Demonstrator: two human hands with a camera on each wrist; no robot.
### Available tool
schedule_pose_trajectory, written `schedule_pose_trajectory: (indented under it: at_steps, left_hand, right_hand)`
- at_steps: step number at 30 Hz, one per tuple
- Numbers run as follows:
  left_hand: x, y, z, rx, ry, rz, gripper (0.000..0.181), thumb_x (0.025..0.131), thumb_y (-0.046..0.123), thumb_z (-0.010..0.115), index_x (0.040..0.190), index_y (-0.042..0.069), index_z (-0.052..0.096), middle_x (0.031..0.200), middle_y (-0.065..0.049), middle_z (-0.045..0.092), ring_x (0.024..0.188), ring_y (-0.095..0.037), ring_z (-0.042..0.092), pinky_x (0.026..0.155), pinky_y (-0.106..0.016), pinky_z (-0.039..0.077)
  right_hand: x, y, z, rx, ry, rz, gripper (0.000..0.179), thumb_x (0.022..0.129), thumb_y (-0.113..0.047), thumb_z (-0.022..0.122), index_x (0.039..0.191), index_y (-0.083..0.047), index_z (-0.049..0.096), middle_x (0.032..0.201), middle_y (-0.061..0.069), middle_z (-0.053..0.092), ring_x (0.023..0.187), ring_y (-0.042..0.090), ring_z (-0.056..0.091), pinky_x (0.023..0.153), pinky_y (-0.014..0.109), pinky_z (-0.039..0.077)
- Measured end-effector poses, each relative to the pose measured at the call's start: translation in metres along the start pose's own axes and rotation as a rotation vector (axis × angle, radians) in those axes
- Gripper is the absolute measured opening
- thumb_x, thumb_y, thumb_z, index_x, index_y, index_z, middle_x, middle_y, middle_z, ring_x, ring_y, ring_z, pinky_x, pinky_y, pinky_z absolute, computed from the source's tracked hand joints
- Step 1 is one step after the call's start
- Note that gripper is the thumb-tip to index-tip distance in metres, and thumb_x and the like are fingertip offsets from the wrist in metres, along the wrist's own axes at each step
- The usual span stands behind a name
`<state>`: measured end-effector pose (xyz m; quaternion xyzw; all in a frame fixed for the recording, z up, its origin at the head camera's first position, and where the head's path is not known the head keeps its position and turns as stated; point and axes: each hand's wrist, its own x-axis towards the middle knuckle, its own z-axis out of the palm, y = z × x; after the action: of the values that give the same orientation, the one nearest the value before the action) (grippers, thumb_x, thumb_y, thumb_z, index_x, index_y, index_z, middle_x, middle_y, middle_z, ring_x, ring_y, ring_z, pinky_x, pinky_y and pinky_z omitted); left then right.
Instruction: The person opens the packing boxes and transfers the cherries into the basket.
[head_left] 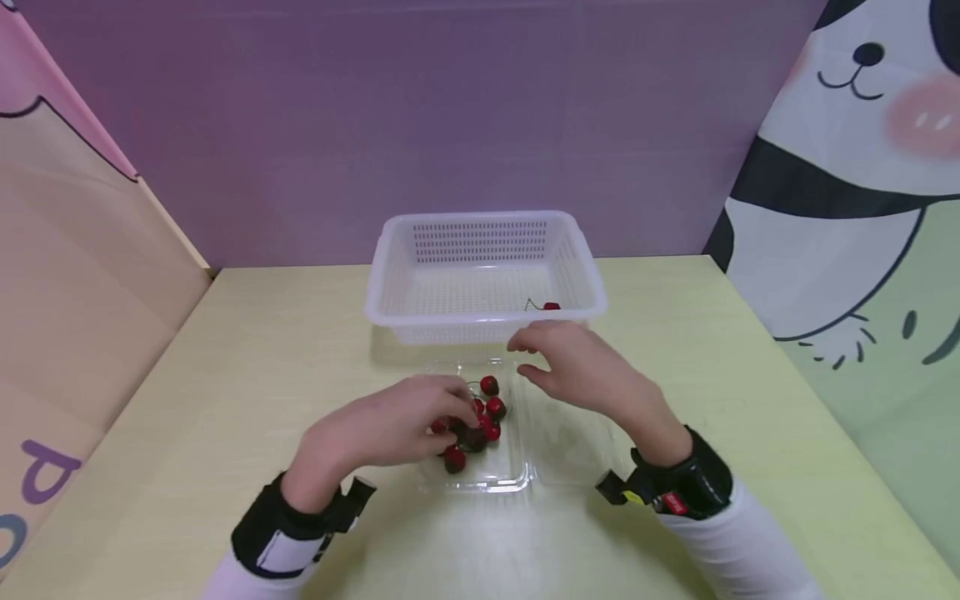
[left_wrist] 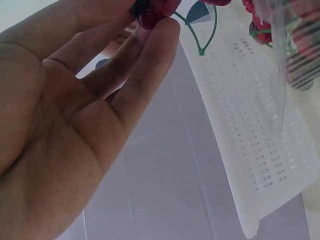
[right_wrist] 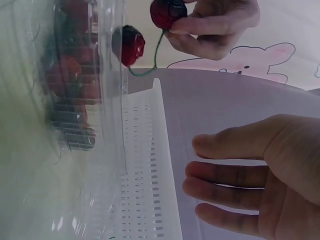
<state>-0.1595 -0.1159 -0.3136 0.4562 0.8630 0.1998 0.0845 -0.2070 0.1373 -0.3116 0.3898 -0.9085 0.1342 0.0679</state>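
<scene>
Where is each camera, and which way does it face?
Head: worn on the head, facing forward and down at cherries, a clear box and a white basket; the left hand, right hand and sleeves show.
Left wrist: worn there, looking along the left palm to a pinched cherry; only the left hand shows clearly.
Right wrist: worn there, looking past the right fingers; both hands show.
Shared: both wrist views show the basket and pinched cherry.

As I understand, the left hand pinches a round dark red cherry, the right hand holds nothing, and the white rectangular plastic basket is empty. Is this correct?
Not entirely: the white rectangular plastic basket is not empty. The head view shows a stemmed red cherry inside it. The rest stands: the left hand pinches a round dark red cherry, and the right hand holds nothing.
</scene>
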Motion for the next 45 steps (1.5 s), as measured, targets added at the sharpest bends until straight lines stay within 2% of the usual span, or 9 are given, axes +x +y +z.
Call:
schedule_pose_trajectory:
  at_steps: [12,22,31,37,41,45]
  left_hand:
    - [-0.009,-0.006,-0.01,0.016,0.11,0.018,0.02,0.086,0.002,0.072,0.105,0.009,0.073,0.102,0.004,0.059,0.093,-0.012,0.058,0.081,-0.021,0.047]
    - [-0.007,-0.007,-0.012,0.07,0.206,0.037,0.024,0.084,0.0,0.072,0.107,0.009,0.074,0.107,0.004,0.059,0.099,-0.011,0.057,0.086,-0.019,0.044]
    - [-0.005,-0.01,-0.011,0.104,0.288,0.06,0.022,0.084,0.0,0.074,0.106,0.005,0.073,0.107,0.0,0.059,0.099,-0.016,0.057,0.087,-0.023,0.045]
    - [-0.004,-0.014,-0.01,0.13,0.356,0.084,0.024,0.083,-0.002,0.075,0.107,0.003,0.073,0.107,-0.002,0.057,0.099,-0.016,0.055,0.087,-0.022,0.044]
    - [-0.002,-0.016,-0.01,0.149,0.42,0.104,0.025,0.082,-0.002,0.076,0.107,0.003,0.072,0.106,-0.003,0.057,0.099,-0.017,0.055,0.087,-0.022,0.043]
    - [0.0,-0.019,-0.01,0.164,0.472,0.095,0.026,0.081,-0.003,0.077,0.107,0.002,0.073,0.106,-0.003,0.057,0.098,-0.017,0.056,0.086,-0.021,0.043]
  right_hand:
    - [-0.002,-0.017,0.009,-0.049,-0.125,-0.088,0.02,0.083,-0.013,0.079,0.101,-0.012,0.071,0.099,-0.004,0.066,0.093,0.015,0.064,0.082,0.027,0.048]
    - [-0.001,-0.03,0.024,-0.069,-0.191,-0.148,0.012,0.084,-0.013,0.078,0.091,-0.014,0.069,0.082,-0.008,0.057,0.074,0.01,0.057,0.067,0.022,0.046]
    - [0.001,-0.034,0.033,-0.064,-0.285,-0.168,0.019,0.083,-0.011,0.078,0.101,-0.012,0.071,0.094,-0.002,0.065,0.085,0.013,0.062,0.076,0.024,0.048]
    - [0.002,-0.035,0.039,-0.085,-0.291,-0.217,0.023,0.085,-0.014,0.077,0.107,-0.012,0.071,0.098,-0.001,0.065,0.088,0.014,0.063,0.079,0.025,0.049]
    - [0.003,-0.035,0.044,-0.085,-0.285,-0.228,0.021,0.086,-0.014,0.077,0.106,-0.013,0.071,0.096,-0.002,0.065,0.085,0.013,0.062,0.076,0.024,0.049]
    - [0.004,-0.036,0.048,-0.07,-0.294,-0.222,0.016,0.087,-0.012,0.075,0.102,-0.013,0.071,0.091,-0.004,0.064,0.081,0.011,0.059,0.073,0.022,0.047]
